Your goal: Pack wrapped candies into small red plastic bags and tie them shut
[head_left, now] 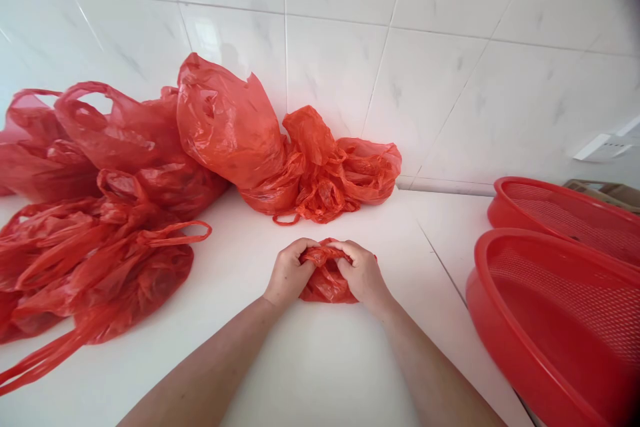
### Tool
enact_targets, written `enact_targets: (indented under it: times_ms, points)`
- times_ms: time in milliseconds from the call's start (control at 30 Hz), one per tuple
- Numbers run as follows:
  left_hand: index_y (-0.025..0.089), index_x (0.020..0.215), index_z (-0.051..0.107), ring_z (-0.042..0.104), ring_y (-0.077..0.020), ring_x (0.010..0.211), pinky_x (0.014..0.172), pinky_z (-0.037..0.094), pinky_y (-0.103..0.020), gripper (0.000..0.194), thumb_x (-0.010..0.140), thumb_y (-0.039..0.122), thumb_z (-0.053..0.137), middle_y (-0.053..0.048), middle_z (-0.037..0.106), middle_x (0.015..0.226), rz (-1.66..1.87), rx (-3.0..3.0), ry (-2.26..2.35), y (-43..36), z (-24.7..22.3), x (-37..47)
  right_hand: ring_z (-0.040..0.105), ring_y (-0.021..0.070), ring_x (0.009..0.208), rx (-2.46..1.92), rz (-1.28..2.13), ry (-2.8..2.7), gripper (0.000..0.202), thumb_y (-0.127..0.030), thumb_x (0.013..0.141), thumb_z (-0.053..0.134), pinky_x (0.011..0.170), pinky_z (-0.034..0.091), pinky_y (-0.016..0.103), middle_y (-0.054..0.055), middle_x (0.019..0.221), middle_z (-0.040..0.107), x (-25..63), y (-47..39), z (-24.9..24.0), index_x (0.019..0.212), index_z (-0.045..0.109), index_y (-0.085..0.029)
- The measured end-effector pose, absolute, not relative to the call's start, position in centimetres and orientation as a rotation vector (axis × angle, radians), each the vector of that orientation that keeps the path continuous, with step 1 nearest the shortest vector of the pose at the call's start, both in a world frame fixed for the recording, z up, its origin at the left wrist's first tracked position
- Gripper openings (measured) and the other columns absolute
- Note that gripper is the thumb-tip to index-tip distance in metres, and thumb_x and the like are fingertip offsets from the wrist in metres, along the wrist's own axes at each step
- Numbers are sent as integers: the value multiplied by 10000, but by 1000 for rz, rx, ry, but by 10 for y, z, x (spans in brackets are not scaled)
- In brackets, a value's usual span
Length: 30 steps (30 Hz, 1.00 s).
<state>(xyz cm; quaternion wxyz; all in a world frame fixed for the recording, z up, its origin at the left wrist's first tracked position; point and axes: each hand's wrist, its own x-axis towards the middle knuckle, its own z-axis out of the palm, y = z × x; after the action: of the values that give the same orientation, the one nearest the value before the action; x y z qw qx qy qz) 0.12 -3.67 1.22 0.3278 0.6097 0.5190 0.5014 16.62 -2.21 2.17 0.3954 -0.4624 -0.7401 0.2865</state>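
A small crumpled red plastic bag (327, 283) lies on the white tabletop in the middle of the view. My left hand (294, 272) pinches its upper edge from the left, thumb against the plastic. From the other side my right hand (363, 273) grips the same edge, fingers curled in. Between the two hands the plastic is bunched and twisted along the top. What the bag contains, if anything, cannot be made out.
Red plastic bags (230, 127) are heaped along the tiled wall (335, 53), with more bags (100, 260) at the left. Red mesh baskets (505, 300) stand at the right. A seam crosses the white tabletop (320, 367) beside them.
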Motion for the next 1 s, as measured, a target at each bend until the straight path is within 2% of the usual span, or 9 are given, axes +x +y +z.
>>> enact_targets:
  times_ms: [167, 300, 400, 500, 533, 667, 833, 933, 1000]
  points:
    - [198, 886, 635, 618, -153, 811, 743, 495, -264, 238, 724, 139, 471, -4, 672, 882, 1332, 1577, 1371, -35, 12, 1, 570, 162, 1059, -1143, 682, -1839, 435, -131, 784, 444, 957, 443, 328, 15, 1126, 620, 166, -23, 24, 1166, 601, -267]
    - [206, 936, 625, 616, -150, 845, 780, 490, -267, 328, 687, 98, 440, 0, 668, 920, 1386, 1550, 1392, -33, 10, 0, 540, 159, 1111, -1127, 680, -1823, 492, -119, 765, 436, 985, 422, 323, 22, 1182, 586, 168, -22, 24, 1222, 561, -251]
    - [205, 871, 615, 611, -143, 794, 736, 488, -256, 263, 711, 113, 428, 11, 659, 857, 1387, 1496, 1385, -32, 10, -2, 572, 167, 1036, -1203, 700, -1763, 490, -163, 762, 485, 947, 445, 332, 22, 1113, 615, 170, -20, 22, 1240, 539, -252]
    - [195, 813, 578, 592, -141, 705, 654, 481, -250, 103, 752, 202, 496, 18, 629, 754, 1347, 1459, 1353, -33, 12, -4, 612, 168, 870, -1287, 731, -1638, 369, -246, 787, 519, 851, 483, 330, 15, 945, 654, 172, -18, 21, 1151, 581, -237]
    - [194, 839, 576, 593, -144, 705, 654, 482, -253, 107, 745, 233, 543, 17, 629, 761, 1320, 1472, 1325, -33, 13, -4, 616, 168, 857, -1297, 739, -1598, 312, -258, 795, 515, 840, 484, 326, 15, 931, 660, 173, -17, 21, 1092, 605, -231]
    - [215, 1016, 604, 616, -185, 865, 781, 494, -301, 375, 651, 222, 690, -18, 654, 953, 1219, 1655, 1259, -36, 18, -3, 615, 178, 889, -1289, 754, -1512, 179, -266, 797, 511, 836, 474, 314, 27, 953, 672, 176, -15, 26, 917, 632, -214]
    - [217, 865, 677, 599, -174, 847, 795, 481, -298, 205, 740, 154, 528, -25, 628, 867, 1306, 1772, 1349, -31, 15, -7, 601, 190, 837, -1298, 684, -1427, 174, -325, 794, 527, 793, 469, 321, 38, 890, 667, 185, -12, 32, 875, 618, -201]
    - [191, 838, 640, 583, -153, 774, 743, 474, -269, 130, 778, 246, 540, -17, 620, 826, 1461, 1570, 1400, -26, 13, -13, 592, 190, 820, -1324, 604, -1312, 210, -376, 800, 530, 776, 467, 320, 44, 870, 655, 194, -6, 28, 872, 602, -193]
    - [183, 847, 600, 576, -141, 738, 699, 473, -249, 162, 798, 327, 545, -7, 625, 809, 1552, 1397, 1385, -23, 11, -18, 587, 187, 809, -1323, 578, -1198, 247, -411, 811, 512, 747, 475, 314, 49, 872, 638, 200, -1, 21, 897, 577, -189]
